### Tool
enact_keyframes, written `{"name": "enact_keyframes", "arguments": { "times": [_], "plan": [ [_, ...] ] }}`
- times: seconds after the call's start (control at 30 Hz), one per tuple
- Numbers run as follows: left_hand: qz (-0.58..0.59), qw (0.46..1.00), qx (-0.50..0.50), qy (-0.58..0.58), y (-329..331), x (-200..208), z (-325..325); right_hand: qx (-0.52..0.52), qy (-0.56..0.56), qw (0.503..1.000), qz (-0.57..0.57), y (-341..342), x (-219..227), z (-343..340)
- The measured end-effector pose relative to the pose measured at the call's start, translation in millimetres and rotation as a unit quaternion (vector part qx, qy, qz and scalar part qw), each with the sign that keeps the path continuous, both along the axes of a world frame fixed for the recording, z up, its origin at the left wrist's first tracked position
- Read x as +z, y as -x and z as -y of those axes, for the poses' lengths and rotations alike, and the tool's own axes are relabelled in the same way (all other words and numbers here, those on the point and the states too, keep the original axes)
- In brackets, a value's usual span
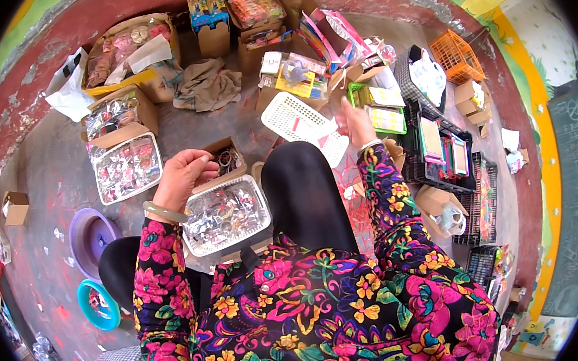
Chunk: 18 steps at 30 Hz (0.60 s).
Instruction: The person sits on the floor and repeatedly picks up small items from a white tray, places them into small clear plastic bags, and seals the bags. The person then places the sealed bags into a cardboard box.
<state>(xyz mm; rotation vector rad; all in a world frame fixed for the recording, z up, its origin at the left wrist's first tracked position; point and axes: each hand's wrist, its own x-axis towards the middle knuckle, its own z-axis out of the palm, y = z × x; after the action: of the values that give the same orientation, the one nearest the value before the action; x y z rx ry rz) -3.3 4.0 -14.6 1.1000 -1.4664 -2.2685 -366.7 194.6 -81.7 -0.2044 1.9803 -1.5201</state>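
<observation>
My left hand (pixel 180 180), with a pale bangle at the wrist, is raised beside a small cardboard box (pixel 231 159) of dark small items. Its fingers are bunched against the thumb; anything between them is too small to make out. Below it stands a white basket (pixel 264 229) full of small clear-wrapped pieces. My right hand (pixel 357 122) is over the right side of a white perforated tray (pixel 284 112), close to its rim. Those fingers are blurred, so their grip is unclear. A few small white and red pieces (pixel 324 138) lie in that tray.
Another white basket (pixel 102 191) of wrapped pieces stands at left, beside purple (pixel 78 241) and turquoise (pixel 114 314) basins. Cardboard boxes (pixel 215 41) line the far wall. Black crates (pixel 413 169), a green basket (pixel 394 128) and an orange crate (pixel 455 57) crowd the right.
</observation>
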Motion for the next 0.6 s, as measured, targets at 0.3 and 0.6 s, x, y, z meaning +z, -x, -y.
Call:
{"name": "enact_keyframes", "arguments": {
  "times": [0.3,0.6],
  "plan": [
    [-0.131,0.987,0.091,0.007,-6.1,17.9,6.6,0.289,0.235,0.908,0.191,-124.1,139.5,123.8],
    [-0.241,0.940,0.241,-0.032,-19.9,21.4,10.1,0.279,0.218,0.896,0.269,-203.1,95.3,159.6]
  ]
}}
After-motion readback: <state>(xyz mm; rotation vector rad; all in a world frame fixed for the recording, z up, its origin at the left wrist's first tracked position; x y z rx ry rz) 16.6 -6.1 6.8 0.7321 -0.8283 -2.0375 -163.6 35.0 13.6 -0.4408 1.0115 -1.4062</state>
